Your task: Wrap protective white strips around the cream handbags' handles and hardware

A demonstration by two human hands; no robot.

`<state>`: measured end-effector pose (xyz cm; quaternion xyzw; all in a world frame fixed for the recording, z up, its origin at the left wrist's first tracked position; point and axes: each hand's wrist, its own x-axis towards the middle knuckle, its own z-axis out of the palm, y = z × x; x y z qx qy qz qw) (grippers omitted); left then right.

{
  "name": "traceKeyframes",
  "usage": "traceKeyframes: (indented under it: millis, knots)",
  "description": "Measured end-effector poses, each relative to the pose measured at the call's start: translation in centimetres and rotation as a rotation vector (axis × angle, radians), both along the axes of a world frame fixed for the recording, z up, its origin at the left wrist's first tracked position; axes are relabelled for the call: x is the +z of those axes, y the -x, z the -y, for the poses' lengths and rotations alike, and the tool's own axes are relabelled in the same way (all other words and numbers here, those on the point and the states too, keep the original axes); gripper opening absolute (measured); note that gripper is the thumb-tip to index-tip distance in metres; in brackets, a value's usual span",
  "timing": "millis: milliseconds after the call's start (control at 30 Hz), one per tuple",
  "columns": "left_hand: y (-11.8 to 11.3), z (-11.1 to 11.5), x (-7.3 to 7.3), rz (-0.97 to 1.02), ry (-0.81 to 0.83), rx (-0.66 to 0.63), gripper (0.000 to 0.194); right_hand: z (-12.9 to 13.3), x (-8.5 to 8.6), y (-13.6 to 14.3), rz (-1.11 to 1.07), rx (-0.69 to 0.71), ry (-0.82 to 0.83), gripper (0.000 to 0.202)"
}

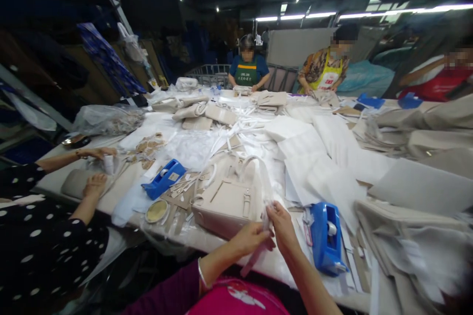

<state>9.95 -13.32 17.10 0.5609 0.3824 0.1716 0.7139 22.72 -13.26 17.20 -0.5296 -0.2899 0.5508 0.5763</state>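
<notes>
A cream handbag (224, 203) stands at the table's near edge, with a zip and a small buckle on its front. Just right of it, my left hand (252, 237) and my right hand (281, 224) are closed on a pale strap (264, 182), where thin whitish wrapping covers it. The strap rises beside the bag, and a loose end hangs below my hands. Whether the strap joins the bag is hard to make out. A blue tape dispenser (328, 237) stands to the right of my right hand.
Left of the bag are another blue tape dispenser (164, 179) and a round tin (157, 211). White sheets (328, 177) and beige bag pieces (399, 226) pile up rightward. A co-worker's hands (96, 184) are at the left; several people stand around the table.
</notes>
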Motion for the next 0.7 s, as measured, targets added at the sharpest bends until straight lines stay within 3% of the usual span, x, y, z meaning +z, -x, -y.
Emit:
traceKeyframes:
  millis: [133,300,567,633,700]
  knots:
    - [2.2,-0.6,-0.2,-0.258,-0.286,-0.079,0.024,-1.6,-1.3,-2.2,0.051,-0.149,-0.038,0.037]
    - [6.5,-2.8,0.1,-0.296,-0.274,-0.001,0.028,-3.4,-3.5,-4.8,0.076,-0.285,0.017,0.04]
    - [13.0,-9.1,0.9,-0.244,-0.265,0.253,0.032,-3.9,-6.9,-5.9,0.127,-0.205,0.129,0.043]
    - [14.7,-10.6,0.8,-0.268,-0.304,0.298,0.033,-4.8,-7.0,-6.4,0.214,-0.203,0.155,0.047]
    - [16.6,-11.8,0.5,-0.335,-0.366,0.35,0.033,-5.7,-6.7,-6.9,0.442,-0.278,0.176,0.058]
